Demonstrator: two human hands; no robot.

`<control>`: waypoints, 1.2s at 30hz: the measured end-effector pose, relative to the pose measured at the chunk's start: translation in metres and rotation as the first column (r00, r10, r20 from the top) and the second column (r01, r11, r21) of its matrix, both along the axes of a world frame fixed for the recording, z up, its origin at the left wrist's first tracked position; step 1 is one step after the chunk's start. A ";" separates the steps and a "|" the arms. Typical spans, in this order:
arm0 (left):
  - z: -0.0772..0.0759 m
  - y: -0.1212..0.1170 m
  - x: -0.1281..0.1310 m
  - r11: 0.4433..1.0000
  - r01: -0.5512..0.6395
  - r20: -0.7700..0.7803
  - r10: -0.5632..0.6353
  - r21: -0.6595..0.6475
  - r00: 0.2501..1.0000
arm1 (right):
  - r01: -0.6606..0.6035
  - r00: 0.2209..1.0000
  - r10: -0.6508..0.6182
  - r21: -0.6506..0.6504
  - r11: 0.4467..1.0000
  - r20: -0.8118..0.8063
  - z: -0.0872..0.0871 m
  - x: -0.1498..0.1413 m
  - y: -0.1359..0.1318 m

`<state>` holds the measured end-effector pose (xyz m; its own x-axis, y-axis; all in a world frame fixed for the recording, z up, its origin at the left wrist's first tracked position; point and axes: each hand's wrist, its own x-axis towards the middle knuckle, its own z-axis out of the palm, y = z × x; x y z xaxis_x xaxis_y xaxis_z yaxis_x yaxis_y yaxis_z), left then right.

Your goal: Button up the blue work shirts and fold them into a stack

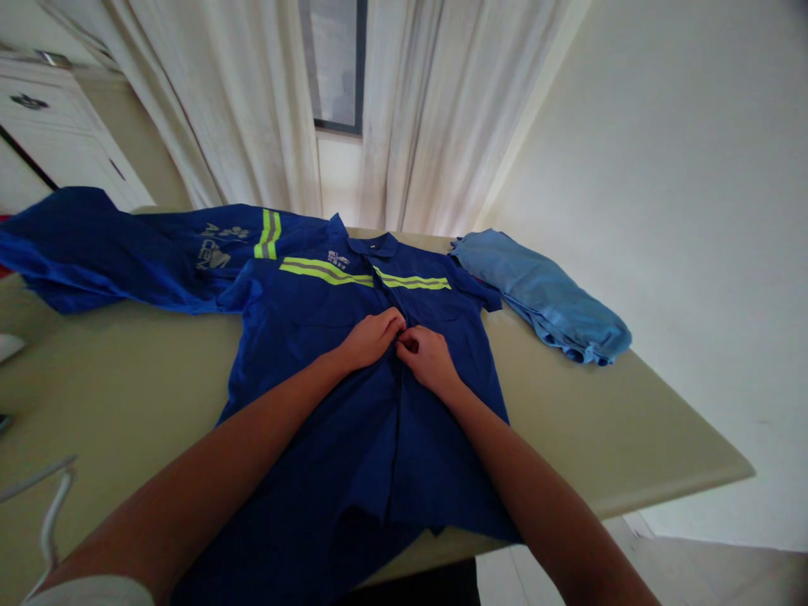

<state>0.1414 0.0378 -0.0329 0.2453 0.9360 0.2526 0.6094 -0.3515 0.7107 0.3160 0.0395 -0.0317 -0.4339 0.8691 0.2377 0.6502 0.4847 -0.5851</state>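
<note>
A dark blue work shirt (pixel 328 396) with yellow-green reflective stripes lies face up on the beige table (pixel 119 387), collar toward the far side. My left hand (pixel 372 337) and my right hand (pixel 427 355) meet at the shirt's front placket, mid-chest. Both have their fingers pinched closed on the fabric edges there, touching each other. What lies between the fingertips is too small to make out.
A second dark blue garment (pixel 126 252) with a reflective stripe lies spread at the table's far left. A folded light blue garment (pixel 543 295) rests at the far right. White curtains and a window stand behind; a white wall is on the right. A white cabinet (pixel 44 126) is far left.
</note>
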 end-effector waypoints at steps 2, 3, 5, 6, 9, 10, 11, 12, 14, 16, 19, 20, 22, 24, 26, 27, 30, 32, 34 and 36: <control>-0.001 -0.001 0.000 1.000 0.003 0.019 -0.003 0.011 1.000 | 0.035 0.999 -0.035 0.022 0.999 0.006 -0.002 0.000 0.001; -0.001 -0.002 0.000 1.000 0.003 -0.002 -0.003 0.018 1.000 | 0.044 0.999 -0.044 0.033 0.998 0.007 -0.003 0.001 0.001; -0.002 -0.003 -0.001 0.998 -0.007 -0.117 0.014 0.058 0.993 | 0.043 0.999 -0.043 0.050 0.998 0.003 -0.006 0.002 0.003; -0.002 -0.003 -0.002 0.995 -0.020 -0.197 0.039 0.095 0.980 | 0.037 0.999 -0.037 0.055 0.998 -0.001 -0.008 0.002 0.004; -0.004 0.000 -0.008 0.976 -0.054 -0.391 0.136 0.213 0.911 | 0.022 1.000 -0.022 0.073 0.997 0.008 -0.008 0.003 0.013; -0.006 0.004 -0.012 0.972 -0.060 -0.421 0.154 0.229 0.894 | 0.020 0.999 -0.022 0.081 0.996 0.027 -0.007 0.002 0.017; -0.007 0.008 -0.016 0.971 -0.065 -0.441 0.163 0.228 0.883 | 0.023 0.998 -0.028 0.095 0.995 0.052 -0.005 0.001 0.021; -0.008 0.014 -0.022 0.974 -0.069 -0.456 0.164 0.218 0.875 | 0.032 0.996 -0.041 0.117 0.993 0.077 -0.002 0.000 0.023; -0.011 0.027 -0.035 0.979 -0.076 -0.476 0.159 0.189 0.865 | 0.045 0.992 -0.066 0.189 0.981 0.108 0.004 -0.003 0.020; -0.014 0.039 -0.046 0.981 -0.085 -0.485 0.161 0.175 0.860 | -0.012 0.990 -0.023 0.252 0.968 0.136 0.010 -0.003 0.008; -0.014 0.048 -0.056 0.977 -0.091 -0.486 0.175 0.191 0.856 | -0.199 0.958 0.150 0.192 0.961 0.243 0.017 -0.001 -0.020; -0.013 0.049 -0.057 0.974 -0.094 -0.486 0.185 0.207 0.854 | -0.233 0.944 0.189 0.140 0.962 0.270 0.019 0.001 -0.028; -0.010 0.045 -0.057 0.962 -0.095 -0.481 0.212 0.256 0.851 | -0.231 0.936 0.212 0.034 0.972 0.282 0.023 0.005 -0.036; -0.007 0.039 -0.056 0.942 -0.083 -0.463 0.236 0.326 0.854 | -0.214 0.939 0.219 -0.049 0.976 0.266 0.028 0.008 -0.035; -0.003 0.031 -0.056 0.922 -0.044 -0.447 0.228 0.385 0.865 | -0.216 0.941 0.233 -0.093 0.972 0.245 0.030 0.009 -0.031; -0.002 0.028 -0.056 0.915 -0.019 -0.445 0.214 0.403 0.870 | -0.226 0.943 0.245 -0.105 0.968 0.225 0.031 0.009 -0.028; -0.001 0.023 -0.056 0.910 0.051 -0.463 0.160 0.411 0.872 | -0.271 0.953 0.288 -0.161 0.949 0.097 0.029 0.013 -0.021; -0.001 0.025 -0.058 0.913 0.071 -0.475 0.142 0.402 0.868 | -0.308 0.950 0.314 -0.220 0.926 -0.008 0.028 0.019 -0.016; 0.000 0.029 -0.063 0.914 0.096 -0.508 0.130 0.394 0.851 | -0.318 0.947 0.315 -0.264 0.910 -0.058 0.027 0.027 -0.009; 0.003 0.032 -0.070 0.911 0.127 -0.571 0.132 0.391 0.811 | -0.299 0.952 0.303 -0.287 0.910 -0.034 0.027 0.034 -0.002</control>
